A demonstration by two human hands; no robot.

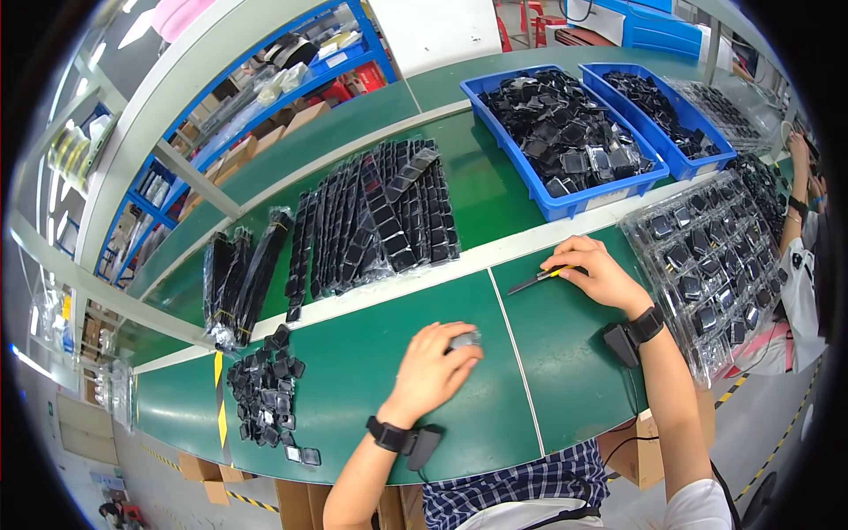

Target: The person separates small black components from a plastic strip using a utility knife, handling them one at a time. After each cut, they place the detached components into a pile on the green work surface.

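Observation:
My left hand (433, 367) is closed over the green bench, its thumb and fingers around a small greyish, shiny piece (465, 340) partly hidden by the fingers. In my right hand (601, 272) is a slim tool (535, 281) with a dark shaft and a yellow-and-black handle; its tip points left and down, close to the bench. A loose pile of small black square parts (265, 389) lies left of my left hand. To the right of my right hand sits a clear blister tray (698, 265) with black square parts in its pockets.
Behind a white ledge (371, 300) lie rows of black strips (371, 216) and bundled strips (252, 274). Two blue bins (565, 208) (707, 163) hold many black parts. A co-worker's arm (798, 190) reaches in at the far right. Cables hang from my wrist devices (623, 344).

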